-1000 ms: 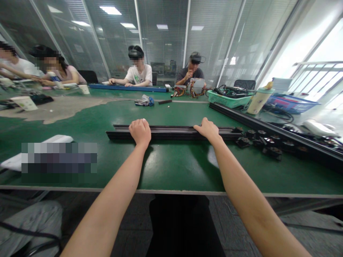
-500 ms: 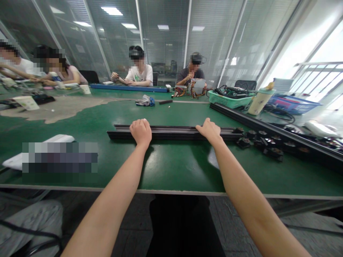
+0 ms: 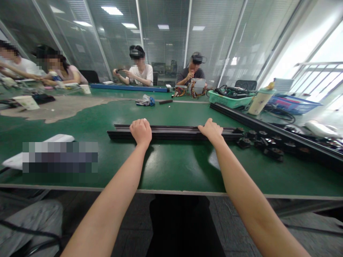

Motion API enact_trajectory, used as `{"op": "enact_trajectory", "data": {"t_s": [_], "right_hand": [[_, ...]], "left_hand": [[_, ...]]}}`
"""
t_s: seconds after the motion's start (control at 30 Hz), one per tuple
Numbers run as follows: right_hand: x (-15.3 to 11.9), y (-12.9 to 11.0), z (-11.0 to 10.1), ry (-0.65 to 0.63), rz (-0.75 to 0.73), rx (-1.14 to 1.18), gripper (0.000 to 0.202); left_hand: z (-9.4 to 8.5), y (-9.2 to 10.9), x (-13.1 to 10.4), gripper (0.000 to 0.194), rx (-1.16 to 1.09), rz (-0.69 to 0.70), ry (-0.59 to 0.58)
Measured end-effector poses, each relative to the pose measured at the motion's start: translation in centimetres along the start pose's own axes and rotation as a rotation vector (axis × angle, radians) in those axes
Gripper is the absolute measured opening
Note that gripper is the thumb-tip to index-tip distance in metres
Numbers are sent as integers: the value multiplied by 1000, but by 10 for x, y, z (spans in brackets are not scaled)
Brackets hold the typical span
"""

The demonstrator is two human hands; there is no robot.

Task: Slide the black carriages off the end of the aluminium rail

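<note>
A long black channel-shaped rail lies crosswise on the green table, its hollow side facing up. Toward its left end, my left hand is closed over it, fingers curled round the far side. Nearer the right end my right hand grips the same rail, thumb pointing left along the channel. What the fingertips touch inside the channel is hidden. Against the rail's right end sits a cluster of small black parts, several of them, too small to name.
A longer black rail runs diagonally at the right. Behind it stand a green basket of cables, a cream bottle and a blue basket. A crumpled cloth lies farther back. Several people sit across the table.
My right hand has slid slightly to the right along the rail. My left hand and the rail look unmoved. Across the table, a person in white has raised both hands.
</note>
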State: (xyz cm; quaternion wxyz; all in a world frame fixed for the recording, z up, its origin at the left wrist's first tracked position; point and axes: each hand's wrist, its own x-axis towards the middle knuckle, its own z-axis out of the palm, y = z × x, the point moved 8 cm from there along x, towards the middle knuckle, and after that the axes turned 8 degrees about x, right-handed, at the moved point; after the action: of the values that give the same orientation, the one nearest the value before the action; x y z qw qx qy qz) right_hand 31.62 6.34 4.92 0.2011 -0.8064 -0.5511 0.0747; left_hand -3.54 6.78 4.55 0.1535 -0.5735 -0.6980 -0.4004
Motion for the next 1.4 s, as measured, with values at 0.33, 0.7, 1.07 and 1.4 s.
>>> {"op": "enact_trajectory", "data": {"t_s": [0.33,0.7,1.07,1.4], "right_hand": [[12,7,4,-113,-65,27,53],[27,5,6,-200,-270,-32,37],[6,20,10,54,-417,59,25],[1,22,9,100,-422,93,35]], "left_hand": [[-1,0,0,44,4,1,3],[-4,1,-1,45,-12,6,-12],[-4,1,-1,43,-10,8,-4],[-3,0,-1,44,-7,-4,-25]]}}
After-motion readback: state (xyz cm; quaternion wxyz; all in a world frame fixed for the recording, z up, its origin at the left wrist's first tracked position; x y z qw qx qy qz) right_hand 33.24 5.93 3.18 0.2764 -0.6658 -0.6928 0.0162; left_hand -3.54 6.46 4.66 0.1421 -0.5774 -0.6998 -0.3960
